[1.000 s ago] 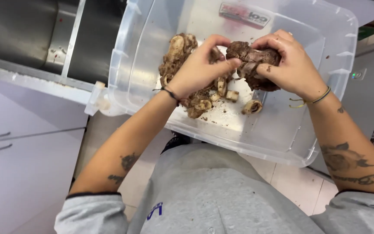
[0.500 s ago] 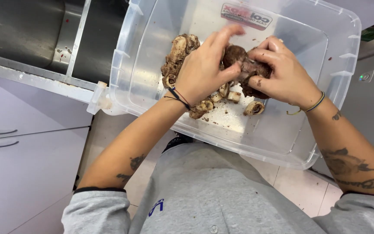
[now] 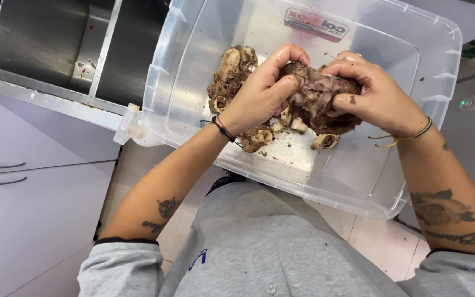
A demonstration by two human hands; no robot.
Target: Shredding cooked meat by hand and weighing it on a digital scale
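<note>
Two hands are working together over a clear plastic bin (image 3: 193,82), both closed around one dark brown chunk of cooked meat (image 3: 317,96) held just above the bin's floor. Left hand (image 3: 262,91) is gripping the chunk's left side, thumb and fingers curled over the top; a thin dark cord bracelet (image 3: 222,127) is sitting at that wrist. Right hand (image 3: 377,96) is clamping the right side, fingers pressing into the meat, with a yellow and blue string bracelet (image 3: 408,136) at its wrist. Under and left of the hands, a pile of cut bones and brown scraps (image 3: 232,77) is lying on the bin floor, with pale marrow rings showing; one round bone piece (image 3: 324,142) is lying just near of the held chunk. The bin is resting partly over the edge of a metal desk (image 3: 45,99) at far left. Grey cabinet drawers (image 3: 23,181) are standing below it. A grey sweatshirt (image 3: 259,247) is filling the near foreground.
</note>
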